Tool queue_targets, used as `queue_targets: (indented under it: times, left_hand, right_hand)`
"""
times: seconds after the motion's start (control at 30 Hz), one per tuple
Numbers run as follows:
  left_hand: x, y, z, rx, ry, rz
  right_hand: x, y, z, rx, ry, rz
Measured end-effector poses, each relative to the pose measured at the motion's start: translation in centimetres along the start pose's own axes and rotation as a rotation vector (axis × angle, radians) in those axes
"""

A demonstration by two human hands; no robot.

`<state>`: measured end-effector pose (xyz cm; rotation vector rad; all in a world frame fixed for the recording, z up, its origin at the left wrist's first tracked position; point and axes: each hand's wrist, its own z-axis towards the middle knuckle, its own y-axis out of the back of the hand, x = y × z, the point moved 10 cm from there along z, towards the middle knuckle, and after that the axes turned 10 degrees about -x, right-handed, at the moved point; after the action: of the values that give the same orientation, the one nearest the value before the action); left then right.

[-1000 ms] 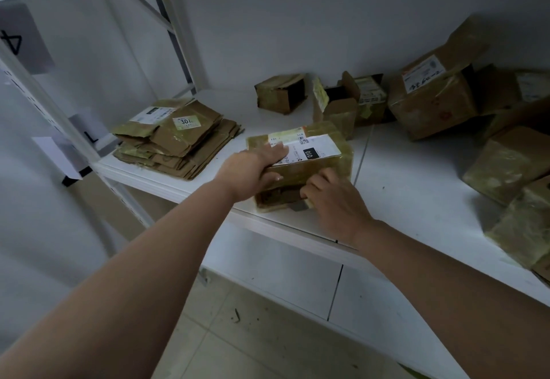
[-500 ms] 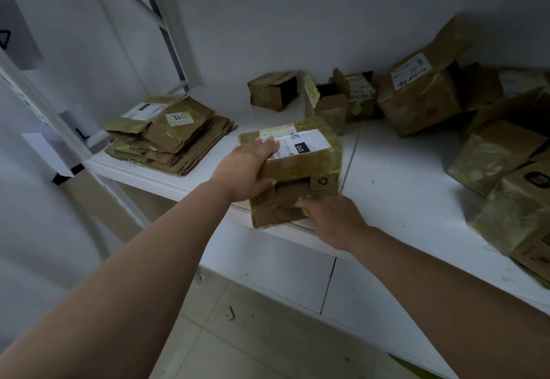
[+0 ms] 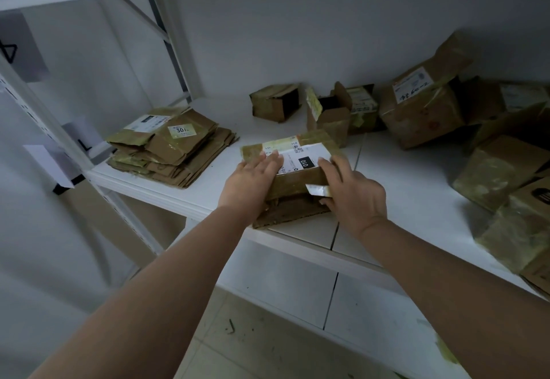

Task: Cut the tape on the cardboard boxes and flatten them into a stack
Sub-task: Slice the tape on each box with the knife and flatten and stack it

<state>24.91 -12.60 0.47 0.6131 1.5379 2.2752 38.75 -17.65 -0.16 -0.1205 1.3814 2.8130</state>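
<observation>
Both flat-fingered: right hand [image 3: 354, 197] has left the flap [image 3: 291, 212], joining left hand [image 3: 250, 185] atop labelled box [image 3: 294, 186]; flattening likely begins.

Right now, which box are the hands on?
The box with the white 010 label at the front edge of the shelf; left hand and right hand rest on it. Others lie untouched.

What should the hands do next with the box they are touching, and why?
Probably press down to squash the box flat. The left hand lies flat on its top and the right hand rests on its right edge. Its near end looks open, with a flap lying out on the shelf, yet the box is not flat. The stack of flattened boxes waits to its left.
</observation>
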Motion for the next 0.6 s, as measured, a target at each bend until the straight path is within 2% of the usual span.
queue_targets:
  times: [0.17,0.33,0.6]
  left_hand:
    - [0.2,0.7,0.6,-0.024,-0.029,-0.046]
    - [0.2,0.8,0.9,0.067,-0.080,-0.077]
    - [-0.5,0.6,0.2,0.194,-0.124,-0.082]
  right_hand:
    - [-0.3,-1.7,0.1,-0.045,-0.053,0.088]
    - [-0.1,-1.0,1.2,-0.108,-0.033,0.115]
    - [-0.1,-0.1,0.9,-0.040,-0.071,0.203]
